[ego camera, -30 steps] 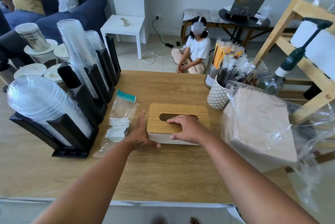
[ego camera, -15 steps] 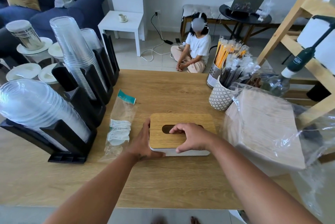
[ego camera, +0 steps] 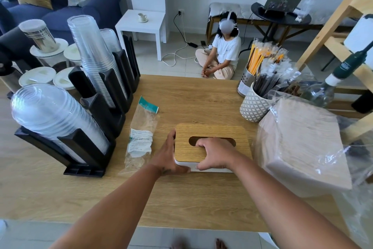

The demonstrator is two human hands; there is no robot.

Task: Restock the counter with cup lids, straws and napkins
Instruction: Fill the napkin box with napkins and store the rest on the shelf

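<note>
A white napkin box with a slotted wooden lid [ego camera: 222,130] sits mid-table. My left hand [ego camera: 168,158] holds its near left corner, thumb along the front edge. My right hand [ego camera: 214,154] grips the lid, fingers curled into the slot and thumb on the front rim. A bagged stack of napkins [ego camera: 302,147] lies to the right. Wrapped straws stand in a patterned cup [ego camera: 254,105] and a metal holder [ego camera: 245,82]. Dome lids [ego camera: 54,115] and clear cups [ego camera: 94,57] fill the black rack at left.
A flat plastic bag with paper inside [ego camera: 141,133] lies between rack and box. A glass bottle [ego camera: 321,91] and a wooden shelf frame [ego camera: 331,32] stand at right. A person sits on the floor beyond the table [ego camera: 191,95].
My right fingers have curled deeper into the lid's slot. My left hand has closed in around the box's near left corner. The box has not visibly moved.
</note>
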